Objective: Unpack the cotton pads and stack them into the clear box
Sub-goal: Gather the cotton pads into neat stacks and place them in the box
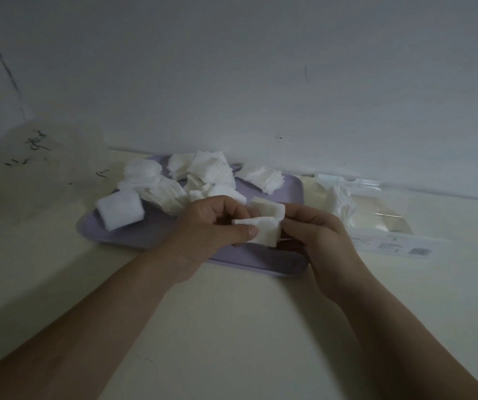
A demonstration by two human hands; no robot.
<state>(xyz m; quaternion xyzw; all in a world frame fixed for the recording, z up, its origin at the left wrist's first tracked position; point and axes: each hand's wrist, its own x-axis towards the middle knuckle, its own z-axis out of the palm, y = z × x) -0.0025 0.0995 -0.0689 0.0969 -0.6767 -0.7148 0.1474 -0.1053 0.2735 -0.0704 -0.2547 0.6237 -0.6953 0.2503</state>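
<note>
Lying toward the far edge of the cream table (232, 327), a lilac tray (133, 233) is seen, with the clear box (405, 226) just beside its right edge and a few pads stood inside. Loose cotton pads (203, 168) are heaped along the tray's far edge. Over its near right corner, a small stack of pads (266, 232) is pinched between the left hand (211, 226) and the right hand (321, 241).

Dim, soft focus, wide-angle edge distortion
</note>
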